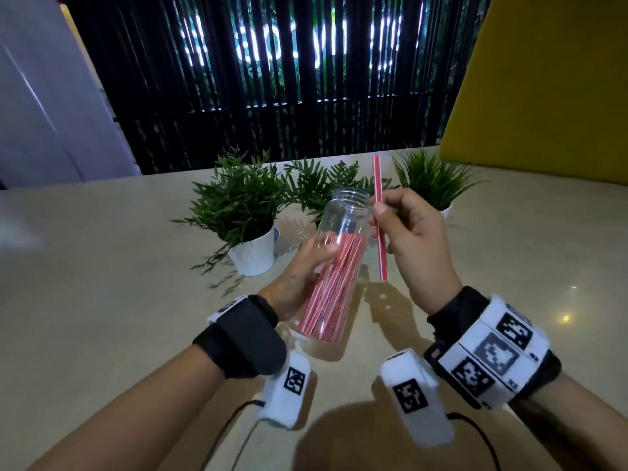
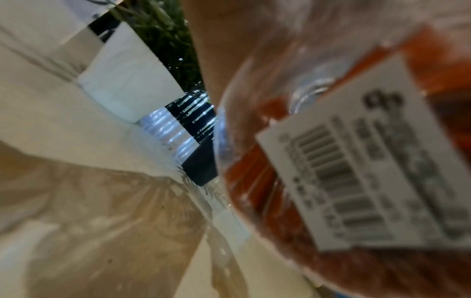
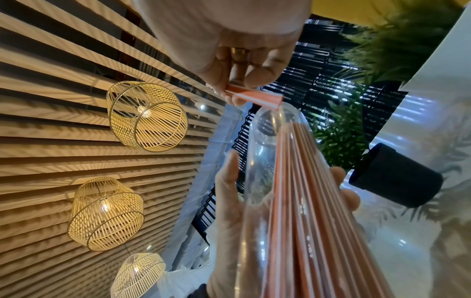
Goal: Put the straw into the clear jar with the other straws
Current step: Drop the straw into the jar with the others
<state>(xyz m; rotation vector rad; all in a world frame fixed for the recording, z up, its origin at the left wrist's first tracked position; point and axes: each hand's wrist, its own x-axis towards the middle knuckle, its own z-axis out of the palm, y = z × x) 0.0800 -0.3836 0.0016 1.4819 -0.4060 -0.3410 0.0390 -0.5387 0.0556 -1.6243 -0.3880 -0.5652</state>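
Holding a clear jar point(image 1: 334, 263) at the centre of the head view, left hand point(image 1: 299, 277) wrapped round its lower half with fingers curled on the clear wall. Tilted, open mouth aimed at the upper right, base low and just above the beige table point(image 1: 102, 266). Packed inside along the right-hand wall, a bundle of red-and-white straws point(image 1: 331, 294), ending short of the neck, so the top stretch of the jar stays see-through.

Pinched in the right hand point(image 1: 411, 239), just right of the jar mouth, a single red-and-white straw point(image 1: 380, 219), thumb and fingers clamped round its middle. Standing nearly upright, upper end well above the rim, lower end hanging free beside the jar wall, outside the glass. Seen from the right wrist view, one straw end point(image 3: 257, 97) sits right at the rim of the jar's mouth point(image 3: 275, 121), not inside.

Just beyond the jar, toward the top of the frame, three potted green plants point(image 1: 244, 212), the nearest in a white pot at the left, close behind the left hand. Open tabletop to the left, right and bottom of the frame. Behind the table edge, a dark slatted screen point(image 1: 272, 79); at upper right, a yellow panel point(image 1: 543, 96).

Blurred in the left wrist view, a white barcode label point(image 2: 356, 157) on the jar's underside.
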